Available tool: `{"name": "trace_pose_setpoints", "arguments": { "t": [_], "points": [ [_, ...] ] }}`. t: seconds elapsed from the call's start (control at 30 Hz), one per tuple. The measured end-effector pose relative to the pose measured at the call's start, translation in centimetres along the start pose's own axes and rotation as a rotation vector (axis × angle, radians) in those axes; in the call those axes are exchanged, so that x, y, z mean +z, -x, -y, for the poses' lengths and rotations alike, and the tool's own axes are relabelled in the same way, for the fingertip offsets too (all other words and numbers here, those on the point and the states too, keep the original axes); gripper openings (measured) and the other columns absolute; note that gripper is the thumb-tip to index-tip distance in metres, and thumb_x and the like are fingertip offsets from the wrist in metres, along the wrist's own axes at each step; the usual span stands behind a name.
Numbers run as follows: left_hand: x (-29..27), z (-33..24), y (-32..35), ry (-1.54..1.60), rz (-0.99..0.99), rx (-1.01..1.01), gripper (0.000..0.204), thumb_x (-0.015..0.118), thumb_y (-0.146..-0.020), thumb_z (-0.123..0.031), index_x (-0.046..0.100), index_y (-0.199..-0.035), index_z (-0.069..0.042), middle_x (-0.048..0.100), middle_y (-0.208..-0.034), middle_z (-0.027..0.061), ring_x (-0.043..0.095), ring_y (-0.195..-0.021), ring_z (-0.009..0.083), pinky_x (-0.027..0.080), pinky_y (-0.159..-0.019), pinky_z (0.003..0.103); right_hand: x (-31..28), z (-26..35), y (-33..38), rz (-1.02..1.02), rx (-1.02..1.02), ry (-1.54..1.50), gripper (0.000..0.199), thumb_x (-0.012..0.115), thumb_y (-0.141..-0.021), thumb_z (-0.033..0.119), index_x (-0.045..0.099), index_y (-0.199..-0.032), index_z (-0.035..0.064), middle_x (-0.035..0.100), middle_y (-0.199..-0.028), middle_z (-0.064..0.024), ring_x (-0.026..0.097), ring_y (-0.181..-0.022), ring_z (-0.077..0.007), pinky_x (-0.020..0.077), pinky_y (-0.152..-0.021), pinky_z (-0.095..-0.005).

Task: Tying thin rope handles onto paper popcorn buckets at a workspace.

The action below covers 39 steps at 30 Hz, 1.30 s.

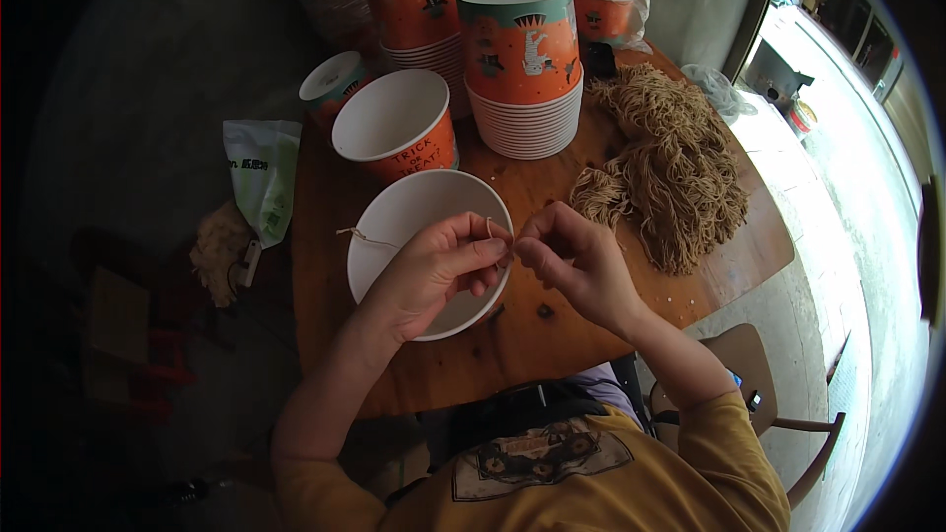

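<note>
Mustard T-shirt nearest. Left hand pinches twine over paper bucket; right hand curled, hold unclear. Apparently knotting; next move needs tension.

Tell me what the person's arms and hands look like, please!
The left hand and right hand are bare, with no gloves. The forearms are bare too. Short, mustard-yellow sleeves cover the upper arms, and no watch shows.

The brown wooden table supports inverted stacks of orange-and-green paper buckets, an upright orange, white-lined bucket, a round white-walled bucket and tangled tan string.
</note>
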<state>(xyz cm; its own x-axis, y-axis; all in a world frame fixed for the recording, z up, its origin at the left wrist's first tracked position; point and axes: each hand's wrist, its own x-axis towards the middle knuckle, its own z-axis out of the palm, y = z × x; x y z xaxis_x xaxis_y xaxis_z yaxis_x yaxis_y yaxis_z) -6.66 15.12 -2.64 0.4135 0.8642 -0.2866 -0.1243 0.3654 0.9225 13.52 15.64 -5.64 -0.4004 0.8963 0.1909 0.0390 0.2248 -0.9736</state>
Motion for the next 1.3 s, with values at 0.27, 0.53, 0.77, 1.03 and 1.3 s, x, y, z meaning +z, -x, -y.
{"name": "trace_pose_setpoints", "arguments": {
  "t": [0.27, 0.53, 0.77, 1.03, 1.3],
  "points": [
    [0.3, 0.1, 0.2, -0.008, 0.068, 0.022, 0.013, 0.058, -0.093, -0.011, 0.053, -0.103, -0.005, 0.057, -0.088, 0.001, 0.053, -0.073, 0.0057, 0.046, -0.067, 0.02, 0.8, -1.2, -0.7, -0.026, 0.101, -0.478, 0.02, 0.057, -0.096, 0.023, 0.055, -0.095, 0.0028, 0.06, -0.08, -0.0006, 0.057, -0.069, -0.006, 0.0471, -0.063, -0.0213],
    [1.2, -0.1, -0.3, -0.322, -0.066, 0.265, 0.011, 0.054, -0.095, -0.011, 0.05, -0.102, -0.005, 0.056, -0.087, 0.0015, 0.051, -0.069, 0.0039, 0.044, -0.062, 0.019, 1.4, -1.9, -0.6, -0.016, 0.077, -0.472, 0.02, 0.055, -0.097, 0.023, 0.052, -0.098, 0.0032, 0.061, -0.083, -0.0013, 0.062, -0.076, -0.0075, 0.0493, -0.065, -0.022],
    [0.3, -0.5, -0.2, -0.001, -0.074, -0.028, 0.01, 0.056, -0.093, -0.014, 0.053, -0.102, -0.008, 0.057, -0.084, 0.0, 0.053, -0.067, 0.0058, 0.043, -0.06, 0.019, 2.2, -1.2, 0.3, -0.056, 0.054, -0.378, 0.012, 0.057, -0.095, 0.016, 0.053, -0.097, 0.0041, 0.061, -0.084, -0.0011, 0.059, -0.069, -0.0068, 0.0484, -0.061, -0.0214],
    [0.1, -1.0, 0.3, 0.125, -0.027, -0.143, 0.011, 0.057, -0.093, -0.012, 0.055, -0.103, -0.01, 0.057, -0.098, 0.0001, 0.057, -0.086, 0.0089, 0.046, -0.071, 0.024, 3.5, -0.9, 1.0, -0.25, -0.446, 0.384, 0.014, 0.069, -0.081, 0.007, 0.057, -0.087, 0.0049, 0.059, -0.076, -0.006, 0.061, -0.061, -0.0197, 0.0494, -0.054, -0.0302],
    [-0.1, -1.0, 0.4, 0.083, -0.019, -0.09, 0.011, 0.057, -0.091, -0.008, 0.056, -0.102, -0.007, 0.058, -0.099, 0.0025, 0.057, -0.086, 0.0107, 0.046, -0.074, 0.026, 1.0, -0.2, 0.1, -0.163, -0.536, 0.426, 0.023, 0.065, -0.079, 0.003, 0.062, -0.102, 0.0091, 0.054, -0.076, -0.0064, 0.058, -0.067, -0.0243, 0.0495, -0.059, -0.0349]
  ]
}}
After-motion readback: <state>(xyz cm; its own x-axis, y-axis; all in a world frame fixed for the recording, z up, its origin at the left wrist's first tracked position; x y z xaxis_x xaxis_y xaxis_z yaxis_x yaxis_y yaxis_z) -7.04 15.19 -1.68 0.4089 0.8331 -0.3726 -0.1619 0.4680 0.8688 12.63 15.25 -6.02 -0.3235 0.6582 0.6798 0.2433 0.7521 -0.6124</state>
